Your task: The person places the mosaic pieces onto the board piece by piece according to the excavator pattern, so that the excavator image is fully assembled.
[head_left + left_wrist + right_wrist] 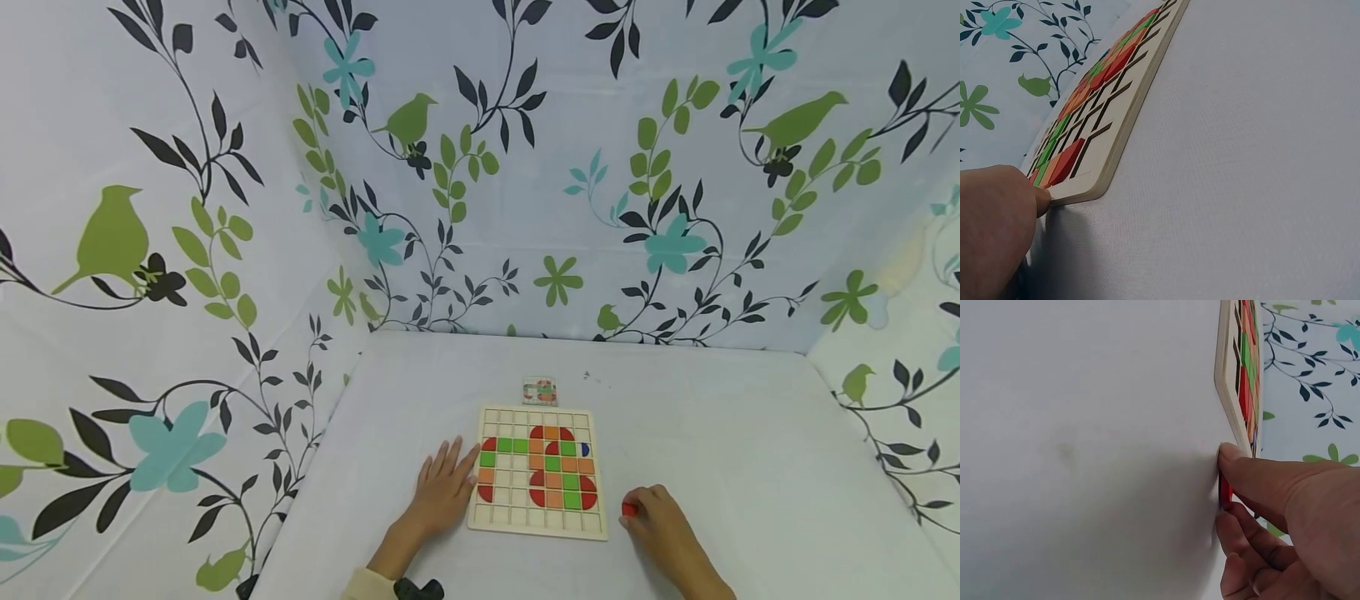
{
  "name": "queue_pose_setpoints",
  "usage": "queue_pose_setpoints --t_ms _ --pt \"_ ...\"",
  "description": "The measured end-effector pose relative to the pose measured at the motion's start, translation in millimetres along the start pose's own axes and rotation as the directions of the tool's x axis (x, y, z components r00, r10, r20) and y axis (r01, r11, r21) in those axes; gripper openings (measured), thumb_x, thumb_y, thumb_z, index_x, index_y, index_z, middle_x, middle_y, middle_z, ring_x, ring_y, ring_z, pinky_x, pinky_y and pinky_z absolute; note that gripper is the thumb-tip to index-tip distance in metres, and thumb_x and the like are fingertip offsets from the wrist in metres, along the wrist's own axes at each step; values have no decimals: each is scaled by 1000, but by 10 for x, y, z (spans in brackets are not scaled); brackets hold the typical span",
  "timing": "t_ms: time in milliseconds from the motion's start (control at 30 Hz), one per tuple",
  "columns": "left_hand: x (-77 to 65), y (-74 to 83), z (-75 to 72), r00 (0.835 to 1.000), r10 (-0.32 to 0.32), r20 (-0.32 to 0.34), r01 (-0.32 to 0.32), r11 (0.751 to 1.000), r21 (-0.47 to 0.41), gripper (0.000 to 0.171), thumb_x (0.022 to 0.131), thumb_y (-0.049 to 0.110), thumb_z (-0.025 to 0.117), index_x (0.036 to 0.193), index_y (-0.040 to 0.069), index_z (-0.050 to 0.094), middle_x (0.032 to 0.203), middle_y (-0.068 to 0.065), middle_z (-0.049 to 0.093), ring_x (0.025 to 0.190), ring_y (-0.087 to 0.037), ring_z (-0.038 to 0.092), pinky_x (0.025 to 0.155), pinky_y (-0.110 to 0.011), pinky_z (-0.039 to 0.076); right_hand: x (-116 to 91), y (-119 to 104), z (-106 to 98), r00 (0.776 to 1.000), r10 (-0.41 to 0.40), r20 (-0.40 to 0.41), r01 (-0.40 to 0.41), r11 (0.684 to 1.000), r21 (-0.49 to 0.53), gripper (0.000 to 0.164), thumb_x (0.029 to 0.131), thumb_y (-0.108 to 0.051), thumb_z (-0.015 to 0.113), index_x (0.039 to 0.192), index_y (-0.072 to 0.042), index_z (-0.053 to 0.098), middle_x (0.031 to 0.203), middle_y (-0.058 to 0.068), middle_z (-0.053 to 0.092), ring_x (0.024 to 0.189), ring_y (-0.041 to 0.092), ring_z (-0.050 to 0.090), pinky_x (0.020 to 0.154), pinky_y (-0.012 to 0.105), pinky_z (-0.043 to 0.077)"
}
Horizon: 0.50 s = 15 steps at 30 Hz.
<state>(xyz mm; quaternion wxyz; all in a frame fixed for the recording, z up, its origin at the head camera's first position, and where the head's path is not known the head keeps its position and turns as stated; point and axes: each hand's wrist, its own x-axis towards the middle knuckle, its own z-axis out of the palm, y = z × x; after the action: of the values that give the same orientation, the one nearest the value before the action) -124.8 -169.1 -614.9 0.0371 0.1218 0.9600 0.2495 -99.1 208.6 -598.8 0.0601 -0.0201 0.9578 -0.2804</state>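
Note:
A square wooden grid board [536,525] lies on the table, with red, orange and green pieces in several of its cells. One blue half-round piece [585,450] sits near its right edge. My left hand [442,493] rests flat beside the board, fingers spread, fingertips at the left edge. In the left wrist view the thumb [1040,201] is by the board's corner. To the right of the board, my right hand [663,533] pinches a small red piece [1225,492] between thumb and fingers. That piece's full outline is partly hidden by the fingers.
Behind the board lies a small card [539,391] printed with a coloured pattern. White cloth [712,417] covers the table. A patterned curtain [465,250] with birds and leaves hangs behind and at both sides.

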Motion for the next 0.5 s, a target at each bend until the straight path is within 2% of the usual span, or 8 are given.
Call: queue_pose_setpoints --t_ms 267,500 --pt "5 35 -17 1000 -8 5 8 1000 13 53 112 26 46 163 15 40 172 -22 26 159 -48 20 123 -72 17 186 -199 29 998 -24 -52 25 1000 3 25 91 -13 84 110 -6 71 101 4 60 92 18 58 88 45 58" --pt "-8 36 -20 1000 -8 4 8 1000 17 52 112 26 46 163 13 41 172 -23 27 159 -49 20 122 -73 17 270 -623 73 995 -52 -80 52 999 7 24 94 -16 80 115 -7 72 108 7 63 96 21 59 83 44 48"
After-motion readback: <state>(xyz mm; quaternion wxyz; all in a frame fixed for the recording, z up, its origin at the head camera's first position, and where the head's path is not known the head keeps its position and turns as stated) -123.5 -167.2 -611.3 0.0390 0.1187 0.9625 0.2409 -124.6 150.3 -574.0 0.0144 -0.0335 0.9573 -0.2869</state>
